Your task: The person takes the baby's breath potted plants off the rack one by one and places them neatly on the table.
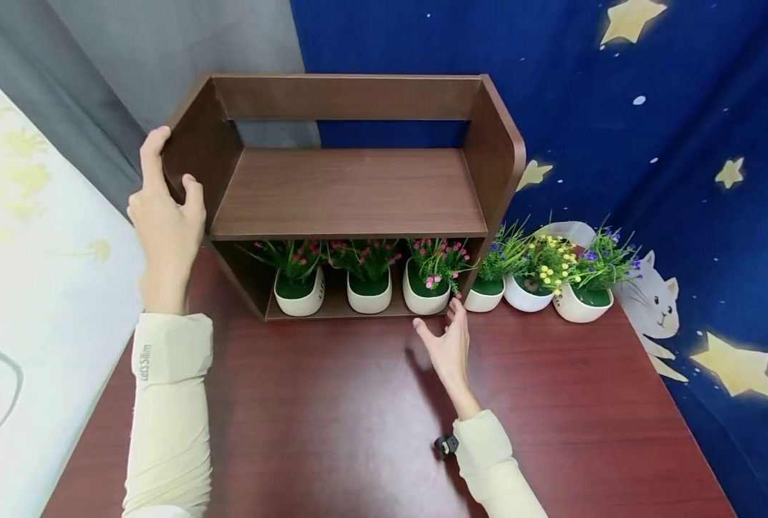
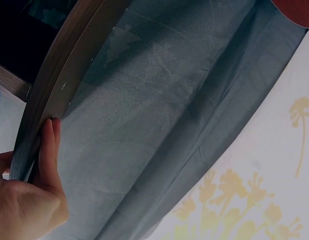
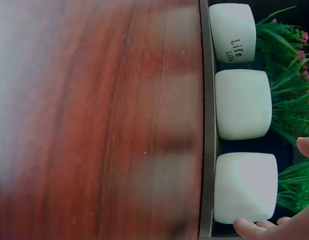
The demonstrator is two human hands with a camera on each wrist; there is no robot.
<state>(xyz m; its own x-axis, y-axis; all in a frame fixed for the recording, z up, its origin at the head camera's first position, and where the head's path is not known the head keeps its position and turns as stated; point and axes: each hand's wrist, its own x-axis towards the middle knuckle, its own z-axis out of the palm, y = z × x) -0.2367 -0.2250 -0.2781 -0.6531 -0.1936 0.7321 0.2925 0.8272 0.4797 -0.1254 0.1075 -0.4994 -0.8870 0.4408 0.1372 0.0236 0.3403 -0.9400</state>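
A brown wooden shelf (image 1: 351,191) stands on the table. My left hand (image 1: 166,208) grips the front edge of its left side panel, with the thumb inside and the fingers (image 2: 48,150) against the outer face. On the lower level sit three white pots with pink-flowered artificial plants. By the rightmost of these, a potted plant (image 1: 426,291), is my right hand (image 1: 450,345), thumb and fingers spread apart. In the right wrist view its fingertips (image 3: 244,227) are right at that pot's side, and the thumb is up by the leaves. The middle potted plant (image 3: 243,104) and the left one (image 1: 299,293) stand alongside.
Right of the shelf, a row holds a purple-flowered potted plant (image 1: 485,293), a yellow-flowered one (image 1: 530,293) and another purple one (image 1: 583,306). A blue curtain with stars (image 1: 617,108) and a grey curtain (image 1: 163,43) hang behind the reddish table (image 1: 332,403).
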